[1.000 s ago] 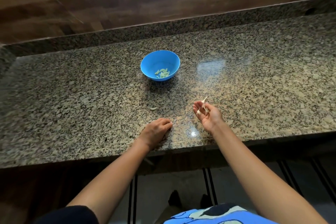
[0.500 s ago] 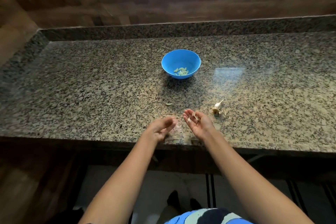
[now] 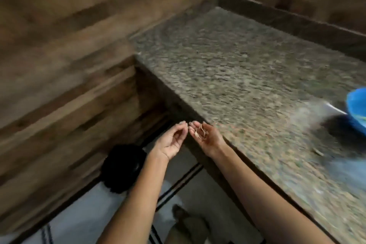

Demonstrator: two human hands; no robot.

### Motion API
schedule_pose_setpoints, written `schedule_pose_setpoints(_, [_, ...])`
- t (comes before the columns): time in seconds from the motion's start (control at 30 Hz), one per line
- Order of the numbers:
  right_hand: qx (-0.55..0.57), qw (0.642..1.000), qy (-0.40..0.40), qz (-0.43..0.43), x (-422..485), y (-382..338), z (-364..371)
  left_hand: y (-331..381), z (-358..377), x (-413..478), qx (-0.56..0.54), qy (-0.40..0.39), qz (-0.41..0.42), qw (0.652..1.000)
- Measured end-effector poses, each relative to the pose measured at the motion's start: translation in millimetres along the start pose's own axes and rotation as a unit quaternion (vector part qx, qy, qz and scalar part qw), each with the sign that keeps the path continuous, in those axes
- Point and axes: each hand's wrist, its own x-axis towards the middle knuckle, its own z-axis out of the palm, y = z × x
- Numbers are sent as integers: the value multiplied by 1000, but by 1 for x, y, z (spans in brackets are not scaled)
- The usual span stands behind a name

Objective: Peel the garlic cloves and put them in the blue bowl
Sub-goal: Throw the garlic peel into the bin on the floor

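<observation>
View swung left since half second ago: bowl [image 3: 356, 109] now at right edge of frame, cut off, on counter [image 3: 237, 77]; contents too blurred to tell. Hands now off counter edge, centre. Right hand [image 3: 206, 136] cupped palm up, skins [image 3: 200, 132] lying inside. Left hand [image 3: 170, 140] loosely curled, empty.

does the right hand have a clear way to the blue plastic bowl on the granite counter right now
Probably yes: the blurred granite counter shows nothing standing between the right hand and the blue plastic bowl at the picture's right edge. Its upturned palm carries dry garlic skins, though, so it is not empty.
</observation>
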Motion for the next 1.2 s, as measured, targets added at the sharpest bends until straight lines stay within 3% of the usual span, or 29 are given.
schedule_pose_setpoints(0.1, [-70,992,-43,92,46,57,63,60,-62,4,-37,70,86,993])
schedule_pose_setpoints(0.23, [-128,975,-41,176,101,128,123,123,-138,17,-118,147,152,970])
schedule_pose_setpoints(0.47, [-182,957,-24,223,174,193,178,190,-222,33,-202,242,184,931])
schedule_pose_setpoints(0.77, [-274,920,-17,278,270,258,204,219,-273,97,-319,253,180,895])
schedule_pose_setpoints(1.1, [-310,904,17,295,310,272,184,215,-281,133,-464,257,168,831])
schedule_pose_setpoints(1.2, [-319,902,15,292,312,266,176,205,-274,142,-470,250,179,827])
